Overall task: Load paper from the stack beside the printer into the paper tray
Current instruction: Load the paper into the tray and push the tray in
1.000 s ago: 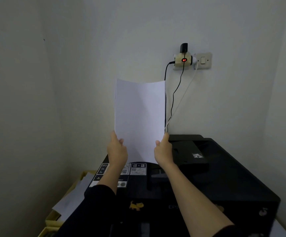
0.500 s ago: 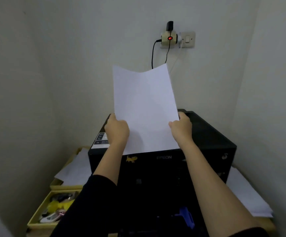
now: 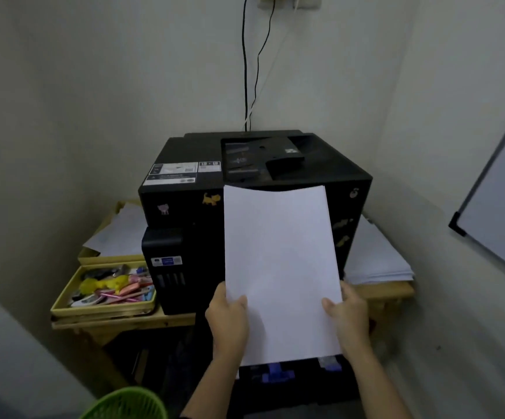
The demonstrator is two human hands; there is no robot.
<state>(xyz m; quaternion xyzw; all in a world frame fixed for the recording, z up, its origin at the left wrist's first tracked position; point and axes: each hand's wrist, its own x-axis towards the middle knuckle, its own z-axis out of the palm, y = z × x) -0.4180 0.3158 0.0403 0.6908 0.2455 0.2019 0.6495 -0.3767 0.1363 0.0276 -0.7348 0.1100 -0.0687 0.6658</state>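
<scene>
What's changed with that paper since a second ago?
The paper came down. It was held up against the wall above the printer; now it hangs before the printer's front, over the open tray with blue guides. Nothing was let go: the left hand and right hand still grip its lower sides. The stack beside the printer looks unchanged.

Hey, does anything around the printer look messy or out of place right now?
Yes. The loose sheets left of the printer lie crooked over their yellow box, a corner hanging past its rim. The stack on the right is slightly fanned. The paper gripped by the left hand and right hand looks undamaged.
</scene>
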